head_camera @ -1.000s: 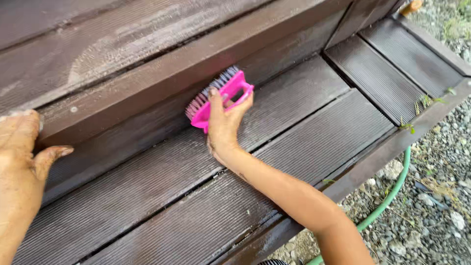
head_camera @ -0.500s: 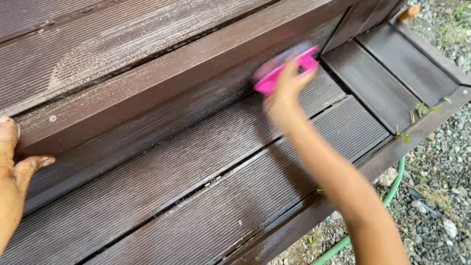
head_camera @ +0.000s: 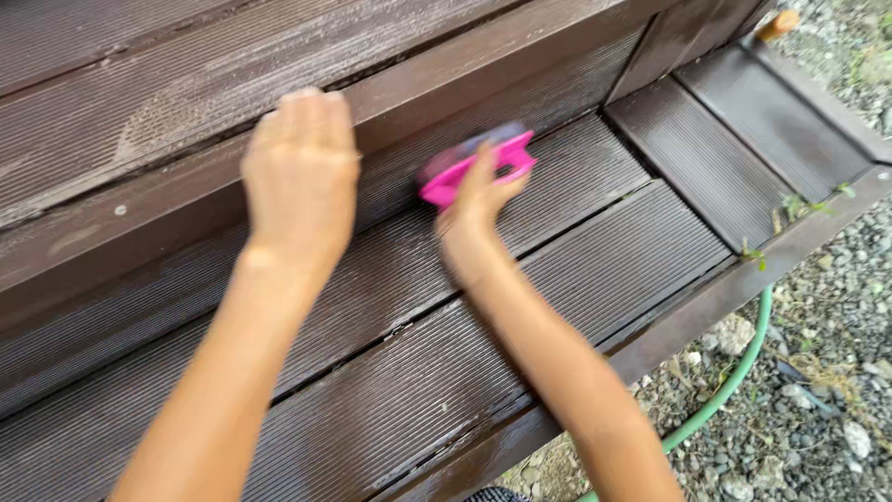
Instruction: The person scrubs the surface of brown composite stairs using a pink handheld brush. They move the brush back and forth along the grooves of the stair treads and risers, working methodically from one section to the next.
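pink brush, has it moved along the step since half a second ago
Yes. The pink brush, held in the right hand, has slid back leftward along the riser board, away from the corner post it was near.

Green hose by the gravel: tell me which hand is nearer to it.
Right. The right hand, gripping the pink brush, is on the side of the green hose; the left hand rests flat on the step edge, farther away.

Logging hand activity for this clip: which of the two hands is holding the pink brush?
The right hand grips the pink scrub brush against the brown step riser; the left hand holds nothing, resting flat, fingers together, on the riser.
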Action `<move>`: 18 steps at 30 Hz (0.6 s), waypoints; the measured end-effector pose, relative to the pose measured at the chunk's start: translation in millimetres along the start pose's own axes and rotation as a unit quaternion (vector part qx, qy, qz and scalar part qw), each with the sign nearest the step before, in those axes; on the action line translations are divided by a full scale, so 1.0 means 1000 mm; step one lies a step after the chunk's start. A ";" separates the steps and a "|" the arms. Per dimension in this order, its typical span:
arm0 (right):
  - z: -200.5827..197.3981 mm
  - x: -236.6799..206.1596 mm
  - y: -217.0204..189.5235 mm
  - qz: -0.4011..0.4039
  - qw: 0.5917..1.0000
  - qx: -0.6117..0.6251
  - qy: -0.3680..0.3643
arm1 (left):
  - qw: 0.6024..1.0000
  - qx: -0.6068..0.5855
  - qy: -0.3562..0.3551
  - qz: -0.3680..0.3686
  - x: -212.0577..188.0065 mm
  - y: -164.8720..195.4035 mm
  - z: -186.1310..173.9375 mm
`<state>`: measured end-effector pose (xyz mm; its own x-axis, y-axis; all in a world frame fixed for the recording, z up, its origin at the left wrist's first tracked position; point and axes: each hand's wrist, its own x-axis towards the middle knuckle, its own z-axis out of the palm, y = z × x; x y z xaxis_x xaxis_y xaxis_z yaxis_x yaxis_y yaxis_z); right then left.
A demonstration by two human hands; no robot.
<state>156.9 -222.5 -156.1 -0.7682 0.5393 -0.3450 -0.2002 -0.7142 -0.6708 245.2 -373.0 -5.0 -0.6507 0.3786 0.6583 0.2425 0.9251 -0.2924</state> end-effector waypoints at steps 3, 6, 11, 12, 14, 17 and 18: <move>-0.014 -0.093 0.051 0.003 0.992 -0.071 -0.108 | 0.999 0.012 0.033 -0.014 0.043 0.044 0.039; -0.024 -0.095 0.068 0.150 0.980 0.038 -0.122 | 0.999 0.012 0.021 -0.038 0.058 0.058 0.058; -0.003 0.035 -0.008 -0.070 0.997 -0.023 -0.020 | 1.000 0.006 0.018 0.008 0.049 0.048 0.062; 0.002 0.054 -0.031 -0.037 0.999 -0.011 -0.005 | 1.000 0.013 0.015 0.006 0.050 0.048 0.062; 0.010 0.050 -0.057 0.013 1.000 -0.012 -0.007 | 1.000 -0.008 -0.017 -0.009 0.053 0.051 0.063; 0.011 -0.029 -0.036 -0.001 0.997 -0.072 -0.036 | 1.000 -0.013 -0.020 -0.014 0.057 0.055 0.062; 0.006 -0.067 -0.014 0.056 0.989 -0.127 -0.060 | 1.000 -0.006 -0.008 -0.013 0.057 0.055 0.061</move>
<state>208.2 -251.1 -119.4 -0.8471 0.3955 -0.3551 0.0366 -0.6231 -0.7813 177.1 -302.3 -25.6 -0.6678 0.3536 0.6550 0.2343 0.9351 -0.2659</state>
